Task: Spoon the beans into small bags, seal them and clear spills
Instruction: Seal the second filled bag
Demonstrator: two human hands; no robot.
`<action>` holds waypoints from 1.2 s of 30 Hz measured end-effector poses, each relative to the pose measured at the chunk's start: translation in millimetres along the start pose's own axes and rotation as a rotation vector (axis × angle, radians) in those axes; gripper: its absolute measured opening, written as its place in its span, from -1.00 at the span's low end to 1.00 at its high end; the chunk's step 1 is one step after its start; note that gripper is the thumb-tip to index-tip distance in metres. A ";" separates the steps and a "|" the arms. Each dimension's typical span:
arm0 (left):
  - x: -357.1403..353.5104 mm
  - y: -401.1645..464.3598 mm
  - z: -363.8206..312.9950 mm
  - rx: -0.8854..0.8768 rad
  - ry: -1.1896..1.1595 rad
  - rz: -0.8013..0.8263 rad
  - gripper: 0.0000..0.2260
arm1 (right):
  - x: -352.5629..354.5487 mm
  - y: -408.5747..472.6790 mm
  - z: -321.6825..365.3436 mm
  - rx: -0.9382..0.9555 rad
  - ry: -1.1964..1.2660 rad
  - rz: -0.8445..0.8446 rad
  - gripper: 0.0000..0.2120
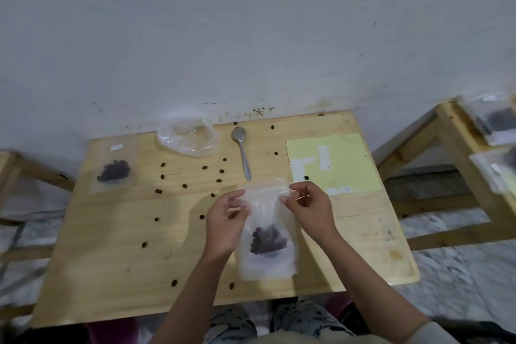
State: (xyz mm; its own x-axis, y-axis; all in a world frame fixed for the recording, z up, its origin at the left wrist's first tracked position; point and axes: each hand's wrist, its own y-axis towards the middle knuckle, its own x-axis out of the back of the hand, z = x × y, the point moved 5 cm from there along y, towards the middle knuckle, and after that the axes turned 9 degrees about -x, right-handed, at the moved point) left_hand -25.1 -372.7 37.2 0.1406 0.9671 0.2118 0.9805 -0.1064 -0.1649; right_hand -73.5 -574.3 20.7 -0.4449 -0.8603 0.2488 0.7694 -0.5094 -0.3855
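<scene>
Two hands (269, 212) pinching one bean bag (268, 232) top, one spoon (242, 152), scattered beans (184, 185).

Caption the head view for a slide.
Both hands, left and right, pinch the top of a bean bag over a table strewn with beans, spoon idle.

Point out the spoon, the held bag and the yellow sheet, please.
spoon (239, 134), head view, on its bowl.
held bag (268, 265), head view, on its lower part below the beans.
yellow sheet (349, 159), head view, on a bare middle part.
</scene>
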 end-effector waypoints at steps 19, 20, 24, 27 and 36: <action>-21.9 15.1 -32.7 0.010 -0.163 0.068 -0.67 | 65.6 165.4 2.1 -0.072 -0.688 -0.281 -0.80; -22.3 15.5 -33.2 0.005 -0.163 0.072 -0.67 | 65.1 167.5 3.4 -0.076 -0.678 -0.277 -0.82; -22.4 18.3 -37.7 -0.013 -0.162 0.068 -0.66 | 63.8 174.6 4.9 -0.109 -0.679 -0.270 -0.85; -22.8 20.1 -41.7 -0.034 -0.147 0.062 -0.65 | 62.6 176.5 5.7 -0.136 -0.708 -0.258 -0.87; -21.2 22.5 -54.3 -0.076 -0.197 0.040 -0.59 | 68.9 96.6 60.0 0.026 0.022 -0.237 -0.95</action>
State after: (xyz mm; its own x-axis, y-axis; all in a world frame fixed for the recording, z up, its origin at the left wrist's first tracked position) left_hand 1.4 -408.1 81.3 0.1576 0.9874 0.0132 0.9832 -0.1557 -0.0949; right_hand -2.3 -681.6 54.0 -0.6243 -0.7172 0.3097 0.6535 -0.6966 -0.2961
